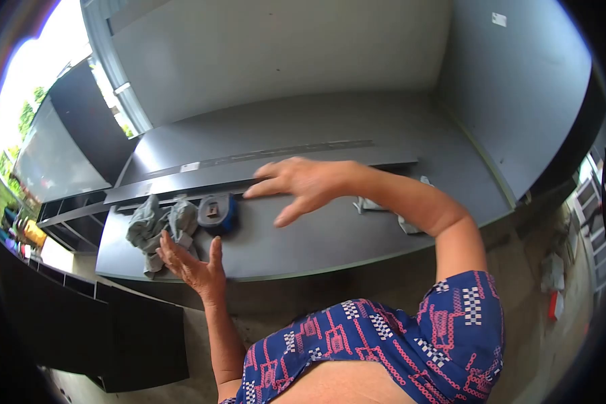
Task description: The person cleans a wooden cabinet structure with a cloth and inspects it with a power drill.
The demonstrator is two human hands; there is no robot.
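My right hand reaches across the grey panel with its fingers apart and nothing in them, its fingertips close to a long narrow dark grey strip. My left hand is raised near the panel's front edge, thumb spread from the fingers, also holding nothing. Just beyond it, a crumpled grey-green cloth lies on the panel. Beside the cloth sits a small rounded blue and grey box with a small metallic piece on its top. My left fingers overlap the cloth in this view.
A large grey panel spans the work area, with an upright panel at right. Pale cloth pieces lie beneath my right forearm. Dark cabinet parts stand at lower left. A red object lies on the floor at right.
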